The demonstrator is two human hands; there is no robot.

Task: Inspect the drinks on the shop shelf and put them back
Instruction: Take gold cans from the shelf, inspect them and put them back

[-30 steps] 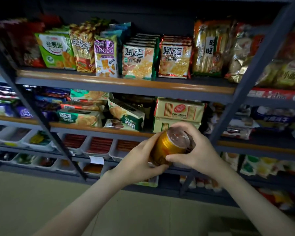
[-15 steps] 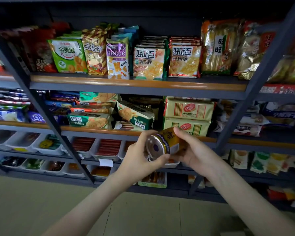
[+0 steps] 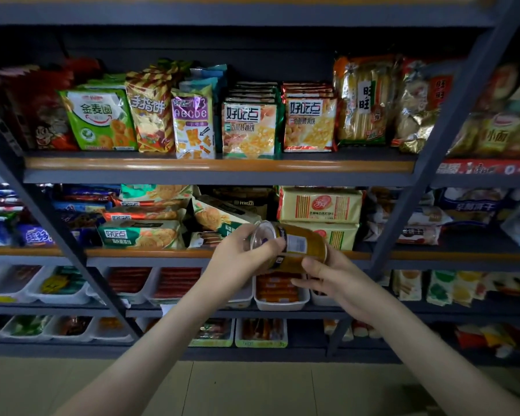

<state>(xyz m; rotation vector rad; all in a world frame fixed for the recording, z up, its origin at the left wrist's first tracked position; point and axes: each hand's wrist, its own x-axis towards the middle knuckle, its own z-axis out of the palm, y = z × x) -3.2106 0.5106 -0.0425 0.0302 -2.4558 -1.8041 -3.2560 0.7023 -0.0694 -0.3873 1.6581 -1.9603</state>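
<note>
A small grocery shop, seen from the aisle: dark metal shelving point(image 3: 216, 175) with orange edge strips rises in tiers, packed face-out with printed snack bags point(image 3: 98, 120), identical biscuit packs point(image 3: 248, 130) lined one behind another, and stacked cracker packs point(image 3: 320, 205) on the tier below. Lower down, white plastic trays point(image 3: 279, 306) hold wrapped goods. A red printed label strip point(image 3: 487, 168) fronts one shelf edge at right, above a pale tiled floor point(image 3: 252, 385).

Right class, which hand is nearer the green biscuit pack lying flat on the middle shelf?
Left. The left hand grips the can just right of the pack; the right hand holds the can's far end.
</note>
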